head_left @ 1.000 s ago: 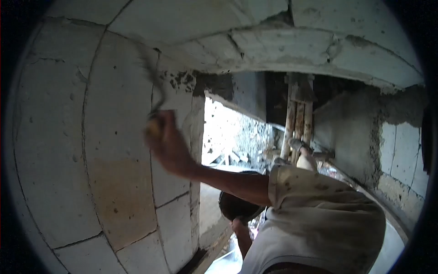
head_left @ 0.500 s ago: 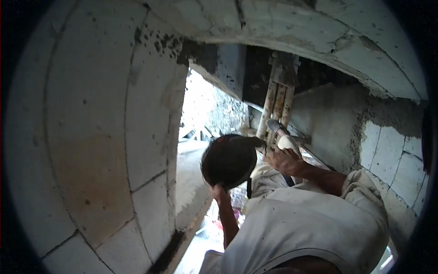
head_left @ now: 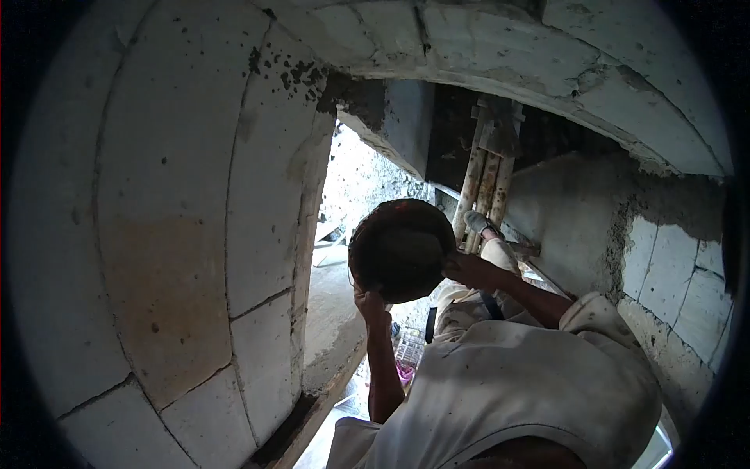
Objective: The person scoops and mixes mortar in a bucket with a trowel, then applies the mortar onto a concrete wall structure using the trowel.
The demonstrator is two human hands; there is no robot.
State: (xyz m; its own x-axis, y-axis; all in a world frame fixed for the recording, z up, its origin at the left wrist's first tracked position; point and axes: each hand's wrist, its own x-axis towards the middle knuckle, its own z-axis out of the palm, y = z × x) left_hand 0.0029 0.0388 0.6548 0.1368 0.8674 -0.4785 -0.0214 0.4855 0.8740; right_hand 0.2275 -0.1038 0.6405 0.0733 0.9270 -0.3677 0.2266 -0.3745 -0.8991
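A dark round bucket (head_left: 383,215) is held up in front of me, its open mouth facing my view. Inside, a greyish patch shows, but I cannot make out what it is. My left hand (head_left: 373,303) is closed on the bucket's lower left edge. At the right edge, my right hand (head_left: 467,270) grips the rim with its fingers partly hidden in shadow. Below the bucket are my light trousers and a shoe (head_left: 478,222) on the boards behind it.
A pale block wall (head_left: 168,289) rises close on the left, beside a bright opening with a ledge (head_left: 332,313). Stained poles (head_left: 486,180) stand behind the bucket. A rough cement wall (head_left: 570,211) is at right, and pale blocks (head_left: 500,47) run overhead.
The bucket has risen slightly and turned its mouth more toward my view. My right hand has moved left onto its rim, while my left hand has stayed on the lower edge.
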